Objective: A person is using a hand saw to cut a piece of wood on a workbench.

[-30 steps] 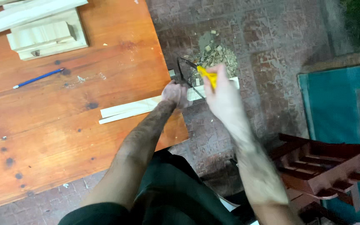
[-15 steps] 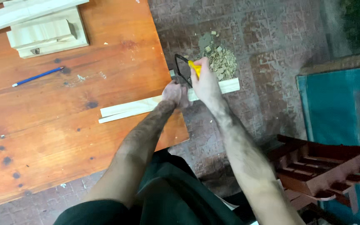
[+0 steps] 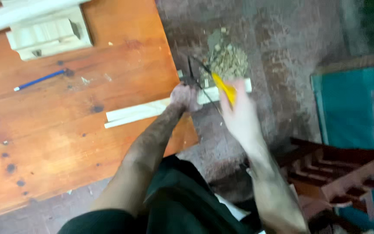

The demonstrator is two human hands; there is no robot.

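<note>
Blur smears right hand [image 3: 239, 119] gripping saw [image 3: 215, 84].

You look down on an orange wooden table [image 3: 66, 130] at nine o'clock. Worn reddish paved floor [image 3: 282, 47] at one o'clock. Teal panel [image 3: 351, 108] at three o'clock, red-brown wooden frame [image 3: 338, 169] at four o'clock.

Yellow-handled saw [image 3: 224, 88], pale wood strip [image 3: 143, 112], orange table [image 3: 57, 130]
</note>
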